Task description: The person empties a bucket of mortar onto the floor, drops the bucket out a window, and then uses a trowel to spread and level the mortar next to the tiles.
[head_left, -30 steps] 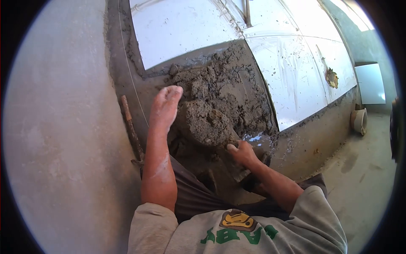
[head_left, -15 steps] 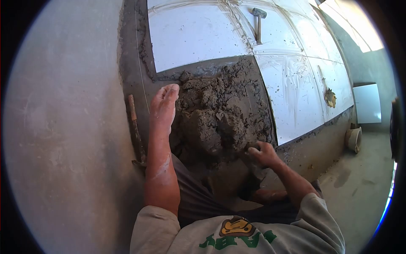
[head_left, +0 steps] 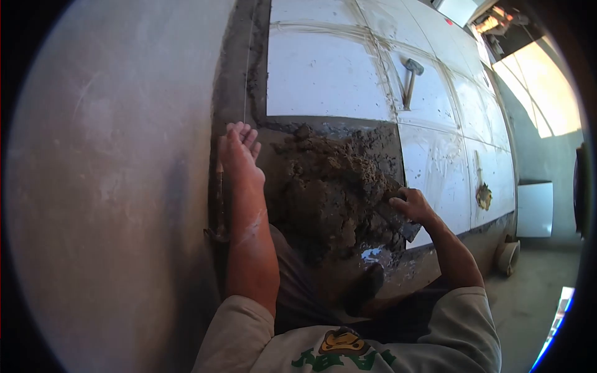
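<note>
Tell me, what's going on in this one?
A person's right hand grips a flat-bladed tool, apparently a trowel, at the edge of a heap of wet, mortar-like material. The left hand is open, near a thin string. White tiles border the heap on two sides; a mallet lies on one.

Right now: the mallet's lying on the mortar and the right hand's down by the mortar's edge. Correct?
Not quite. The mallet lies on a white tile, not on the mortar; the head view shows it. The right hand is down by the mortar's edge, as you said.
</note>
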`<move>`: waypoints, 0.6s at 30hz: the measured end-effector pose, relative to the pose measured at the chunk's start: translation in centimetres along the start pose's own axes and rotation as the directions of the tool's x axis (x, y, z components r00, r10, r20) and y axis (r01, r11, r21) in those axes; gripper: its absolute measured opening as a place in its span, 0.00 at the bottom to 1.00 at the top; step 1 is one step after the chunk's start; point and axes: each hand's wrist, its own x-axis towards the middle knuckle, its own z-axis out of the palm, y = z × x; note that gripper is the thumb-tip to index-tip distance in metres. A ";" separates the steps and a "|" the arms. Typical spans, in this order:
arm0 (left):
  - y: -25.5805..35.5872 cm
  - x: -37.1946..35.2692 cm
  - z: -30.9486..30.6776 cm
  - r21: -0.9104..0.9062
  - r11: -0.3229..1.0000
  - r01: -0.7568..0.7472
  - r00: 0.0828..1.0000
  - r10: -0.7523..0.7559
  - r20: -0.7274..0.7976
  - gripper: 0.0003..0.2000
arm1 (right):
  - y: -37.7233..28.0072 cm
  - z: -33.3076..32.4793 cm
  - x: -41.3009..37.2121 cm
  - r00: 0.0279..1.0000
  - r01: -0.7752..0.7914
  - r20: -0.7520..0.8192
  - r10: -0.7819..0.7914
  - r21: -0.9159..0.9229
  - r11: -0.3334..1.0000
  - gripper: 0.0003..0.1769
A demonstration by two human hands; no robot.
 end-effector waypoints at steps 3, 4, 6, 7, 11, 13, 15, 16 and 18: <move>0.1 -1.0 0.9 -0.038 0.999 0.029 0.999 -0.028 0.017 0.26 | -0.7 0.2 3.9 0.996 0.094 -0.002 -0.094 -0.009 0.996 0.24; 0.1 -1.4 1.1 -0.060 0.998 0.032 0.999 -0.030 0.041 0.26 | -0.5 0.3 5.5 0.974 0.218 -0.040 -0.222 -0.073 0.973 0.24; 0.2 -1.9 0.8 0.008 1.000 -0.007 0.999 0.007 0.043 0.26 | -1.6 0.4 8.1 0.955 0.289 -0.040 -0.295 -0.123 0.949 0.24; 0.6 -2.0 0.7 0.059 0.997 -0.047 0.998 0.044 0.047 0.26 | -2.6 0.1 9.7 0.928 0.357 -0.041 -0.371 -0.190 0.915 0.24; 2.5 -4.3 -0.6 0.057 0.996 -0.067 0.997 0.069 -0.031 0.24 | -6.3 0.2 15.1 0.850 0.486 -0.050 -0.525 -0.313 0.816 0.23; 3.2 -5.5 -1.0 0.107 0.985 -0.132 0.991 0.133 -0.003 0.23 | -9.2 0.2 16.0 0.853 0.452 -0.028 -0.522 -0.461 0.763 0.20; 3.6 -6.8 -1.4 0.135 0.975 -0.173 0.984 0.177 -0.016 0.22 | -9.6 2.5 18.1 0.785 0.512 -0.041 -0.618 -0.519 0.685 0.19; 3.8 -7.4 -1.4 0.163 0.967 -0.197 0.980 0.201 -0.009 0.21 | -9.5 4.0 19.3 0.723 0.536 -0.062 -0.688 -0.578 0.615 0.17; 4.1 -8.0 -1.5 0.235 0.947 -0.219 0.972 0.232 -0.030 0.21 | -8.8 8.2 22.1 0.721 0.510 -0.084 -0.688 -0.609 0.608 0.18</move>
